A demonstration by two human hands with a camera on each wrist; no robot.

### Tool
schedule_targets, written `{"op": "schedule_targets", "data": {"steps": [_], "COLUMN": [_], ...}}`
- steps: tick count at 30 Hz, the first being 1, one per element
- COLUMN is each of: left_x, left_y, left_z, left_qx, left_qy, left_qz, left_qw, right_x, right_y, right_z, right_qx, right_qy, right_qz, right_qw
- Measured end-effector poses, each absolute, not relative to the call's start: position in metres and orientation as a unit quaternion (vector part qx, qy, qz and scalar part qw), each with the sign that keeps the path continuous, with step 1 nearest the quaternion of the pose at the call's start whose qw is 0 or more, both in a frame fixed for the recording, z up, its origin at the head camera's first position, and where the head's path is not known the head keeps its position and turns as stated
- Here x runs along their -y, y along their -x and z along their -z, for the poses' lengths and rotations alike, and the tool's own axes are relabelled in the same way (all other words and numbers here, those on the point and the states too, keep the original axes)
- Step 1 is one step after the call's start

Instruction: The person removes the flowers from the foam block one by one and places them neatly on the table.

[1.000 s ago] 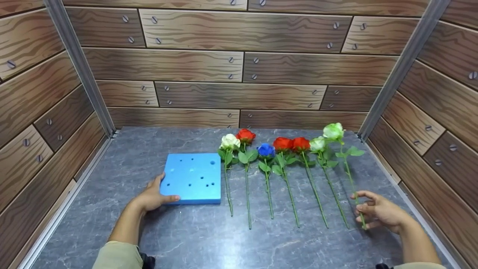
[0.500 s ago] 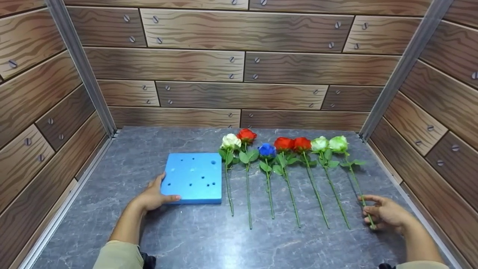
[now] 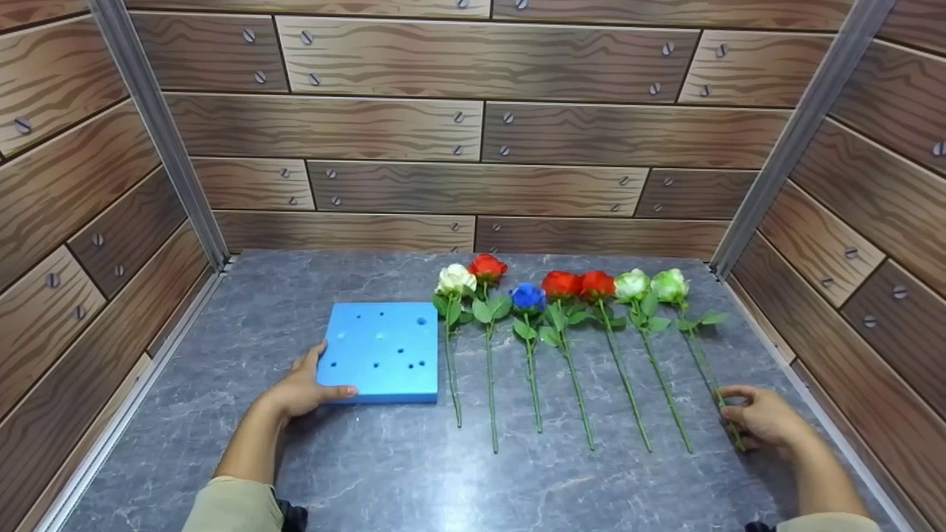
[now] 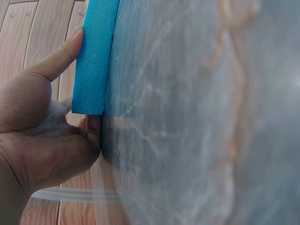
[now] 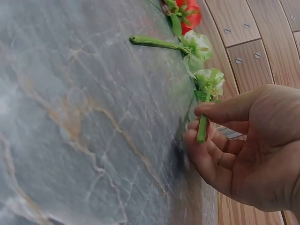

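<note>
In the head view my left hand [image 3: 299, 388] rests at the near left corner of a blue foam block [image 3: 384, 343] with small holes in its top. The straight thumb lies on the block's front edge, the other fingers along its left side. The left wrist view shows the thumb [image 4: 61, 58] touching the foam block [image 4: 96, 61]. At the right, my right hand [image 3: 765, 417] pinches the lower stem of a green-white rose [image 3: 670, 285] between thumb and fingers. That rose lies at the end of a row; its stem end [image 5: 202, 130] pokes out between the fingertips.
Left of the held rose lie another green-white rose [image 3: 632, 285], red roses [image 3: 597, 285], a blue rose [image 3: 528, 296] and a white rose [image 3: 456, 280], stems toward me. The grey marbled tabletop [image 3: 384, 473] meets wood-patterned walls [image 3: 473, 133] at the back and sides.
My right hand has lowered the rightmost rose and moved slightly right; its raised bloom has come down beside the neighbouring green-white one. The left hand and foam block have stayed in place.
</note>
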State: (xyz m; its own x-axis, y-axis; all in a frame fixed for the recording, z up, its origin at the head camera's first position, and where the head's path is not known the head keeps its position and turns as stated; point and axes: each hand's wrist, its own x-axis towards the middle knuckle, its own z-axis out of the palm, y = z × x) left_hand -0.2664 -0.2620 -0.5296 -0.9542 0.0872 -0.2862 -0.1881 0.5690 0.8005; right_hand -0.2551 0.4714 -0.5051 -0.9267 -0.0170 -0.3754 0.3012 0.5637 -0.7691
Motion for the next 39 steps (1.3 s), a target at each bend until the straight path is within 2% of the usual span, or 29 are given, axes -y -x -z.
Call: {"op": "schedule_targets", "data": {"steps": [12,24,30,39], "left_x": [0.26,0.258,0.258,0.254], "left_y": [0.267,0.267,0.267,0.271], "left_z": [0.529,0.526,0.524,0.511], "left_qx": [-0.875,-0.879,-0.882,-0.889], "left_qy": [0.027,0.013,0.013,0.022], "left_qz": [-0.46,-0.451,-0.445,-0.427], "left_qw": [0.152,0.151,0.156,0.164], "right_x": [-0.464,-0.467,-0.46,-0.427], "right_y": [0.252,0.251,0.254,0.267], "right_z": [0.512,0.511,0.501,0.468], "right_qx": [-0.911,-0.912,-0.924,-0.969], "right_qy": [-0.081,-0.095,-0.075,0.01], "right_qz": [0.389,0.382,0.359,0.227], "right_qw": [0.11,0.117,0.111,0.1]}}
